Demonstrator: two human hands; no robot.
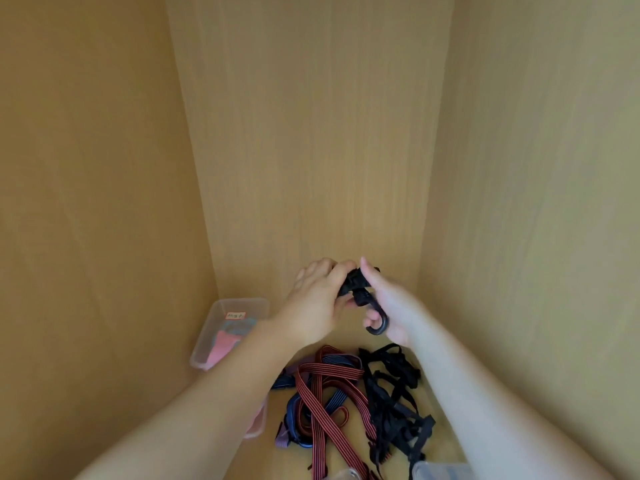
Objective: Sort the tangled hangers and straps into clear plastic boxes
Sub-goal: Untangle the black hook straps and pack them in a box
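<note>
Both hands are raised above the cabinet floor, holding one bunched black strap [354,285] with a black plastic hook [378,325] hanging from it. My left hand [313,299] grips the bundle from the left. My right hand [389,306] pinches it from the right, with the hook curling beside its palm. Below them lies a tangle of red-and-black striped straps [323,403], blue striped straps [332,400] and thin black straps [394,403]. A clear plastic box [230,308] with a small label stands at the left and holds pink and grey items.
Wooden cabinet walls [311,150] close in at the left, back and right. Another clear box [256,426], partly hidden by my left forearm, holds something pink. Clear plastic box edges [440,471] show at the bottom.
</note>
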